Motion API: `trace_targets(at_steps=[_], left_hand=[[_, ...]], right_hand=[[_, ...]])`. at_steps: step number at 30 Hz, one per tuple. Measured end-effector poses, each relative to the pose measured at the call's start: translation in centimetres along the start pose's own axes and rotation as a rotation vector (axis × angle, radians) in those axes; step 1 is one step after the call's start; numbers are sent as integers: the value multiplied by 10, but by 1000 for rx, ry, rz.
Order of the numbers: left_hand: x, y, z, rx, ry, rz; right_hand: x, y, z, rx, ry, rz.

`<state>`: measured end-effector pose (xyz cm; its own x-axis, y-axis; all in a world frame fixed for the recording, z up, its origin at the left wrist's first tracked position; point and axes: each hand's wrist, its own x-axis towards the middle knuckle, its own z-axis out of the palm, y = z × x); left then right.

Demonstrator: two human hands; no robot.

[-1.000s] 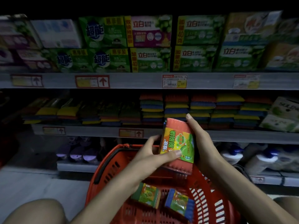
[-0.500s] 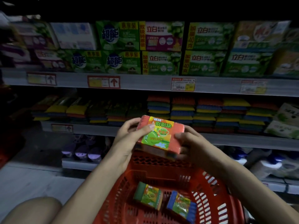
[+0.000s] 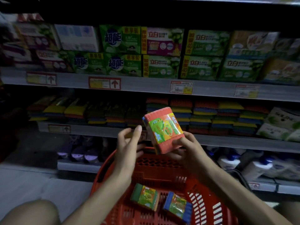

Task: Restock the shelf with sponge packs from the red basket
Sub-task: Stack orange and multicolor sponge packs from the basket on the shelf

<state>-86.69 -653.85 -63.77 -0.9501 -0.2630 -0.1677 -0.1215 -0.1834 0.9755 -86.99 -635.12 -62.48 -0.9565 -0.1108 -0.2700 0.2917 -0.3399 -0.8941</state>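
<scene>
My right hand point(image 3: 185, 148) grips the lower end of an orange sponge pack point(image 3: 164, 129) with a green and yellow label, held tilted above the red basket point(image 3: 113, 168). My left hand point(image 3: 128, 143) hovers just left of the pack with fingers spread, apart from it. Two more packs lie in the basket: a green one point(image 3: 144, 196) and a blue one point(image 3: 177, 207). Behind the pack, the middle shelf point(image 3: 227, 140) carries stacks of coloured sponge packs point(image 3: 215, 117).
The upper shelf point(image 3: 146, 86) is lined with green and purple detergent boxes point(image 3: 162, 52). White packs point(image 3: 280, 124) sit at the right of the sponge shelf. Bottles point(image 3: 253, 168) stand on the low shelf. My knee point(image 3: 30, 213) shows at bottom left.
My left hand has let go of the orange pack and opened. My right hand has raised the pack and turned it more upright, nearer the sponge shelf.
</scene>
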Motion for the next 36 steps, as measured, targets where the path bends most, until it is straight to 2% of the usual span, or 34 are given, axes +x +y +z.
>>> trace_targets(at_steps=[3,5,8,13,16,26,31,36], left_hand=[[-23,-17,18,14,-81,11],[-34,-24,28,9,-107,6],[-34,-29,27,-9,-36,22],[-22,-18,9,-49,-2,45],[-11,-12,-2,-114,32,87],[31,-4,-38,-136,184,153],[48,4,-45,-2,274,251],[69,10,-47,-1,210,287]], right_hand=[[0,15,11,53,5,-58],[-2,26,13,-92,13,-136],[-5,32,17,-374,36,-268],[-2,36,32,-490,8,-360],[8,37,42,-592,88,-431],[33,61,97,-392,190,-481],[40,69,116,-318,72,-464],[52,71,117,-303,9,-462]])
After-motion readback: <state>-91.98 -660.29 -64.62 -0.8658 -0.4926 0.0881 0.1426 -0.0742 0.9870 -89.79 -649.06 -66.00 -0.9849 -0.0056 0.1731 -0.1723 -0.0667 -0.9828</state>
